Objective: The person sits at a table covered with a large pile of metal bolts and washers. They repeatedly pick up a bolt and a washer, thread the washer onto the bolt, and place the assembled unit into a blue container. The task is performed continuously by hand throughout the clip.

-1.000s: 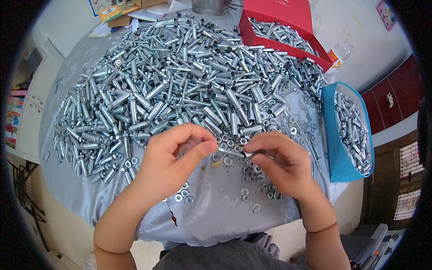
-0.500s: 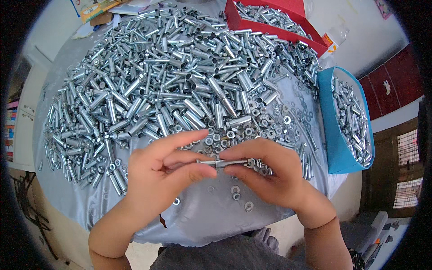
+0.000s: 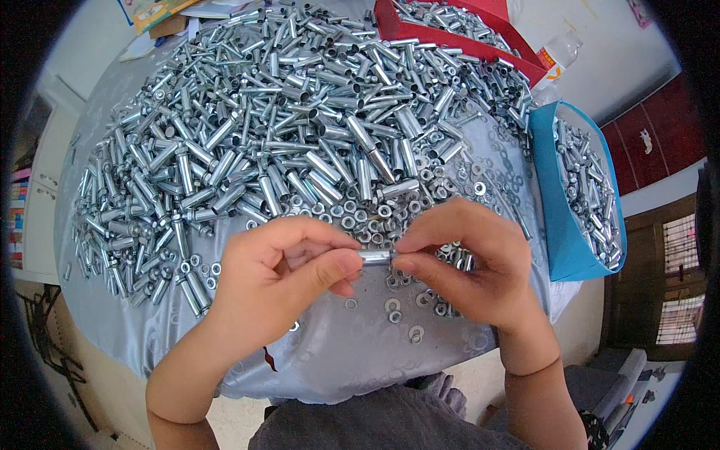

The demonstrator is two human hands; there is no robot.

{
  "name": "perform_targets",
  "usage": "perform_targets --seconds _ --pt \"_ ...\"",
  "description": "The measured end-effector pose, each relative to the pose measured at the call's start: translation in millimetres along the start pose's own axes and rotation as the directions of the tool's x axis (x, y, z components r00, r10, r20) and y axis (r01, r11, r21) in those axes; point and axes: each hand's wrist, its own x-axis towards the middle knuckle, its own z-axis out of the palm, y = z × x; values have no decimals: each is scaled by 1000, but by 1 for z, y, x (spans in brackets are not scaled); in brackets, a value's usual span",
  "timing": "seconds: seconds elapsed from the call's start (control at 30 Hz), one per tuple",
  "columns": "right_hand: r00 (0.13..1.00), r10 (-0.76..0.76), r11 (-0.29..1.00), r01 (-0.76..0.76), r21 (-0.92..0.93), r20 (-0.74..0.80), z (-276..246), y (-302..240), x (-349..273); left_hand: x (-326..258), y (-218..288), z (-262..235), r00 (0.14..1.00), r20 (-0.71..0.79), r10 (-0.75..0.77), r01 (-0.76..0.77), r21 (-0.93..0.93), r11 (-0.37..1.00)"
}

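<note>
Between my two hands, above the front of the table, lies a shiny metal sleeve, held level. My left hand pinches its left end between thumb and fingers. My right hand grips the right end with thumb and forefinger, and the fingertips hide what sits at that end. Just beyond the hands is a heap of hex nuts. Behind it spreads a large pile of metal sleeves and bolts. A few flat washers lie near my right hand.
A blue bin of metal fasteners stands at the right edge. At the back right are a red box of similar parts and a plastic bottle. A silvery cloth covers the round table. Papers lie at the far left.
Earlier a thin bolt shank showed between my fingers; now the wider sleeve shows there. My right hand has moved slightly up and right, and my left thumb is now against the sleeve.
</note>
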Motion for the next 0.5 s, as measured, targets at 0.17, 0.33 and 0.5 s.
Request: perform_targets --seconds 0.17,0.33,0.5 --pt "997 73 996 -71 59 -34 8 4 0 2 -8 2 1000 8 -18 17 64 998" --pt "981 193 964 -189 189 0 13 1 -4 -3 -10 8 997 53 61 -70 203 977" --pt "960 276 917 -279 283 53 13 -9 -7 -1 -6 3 969 152 195 -243 443 863"
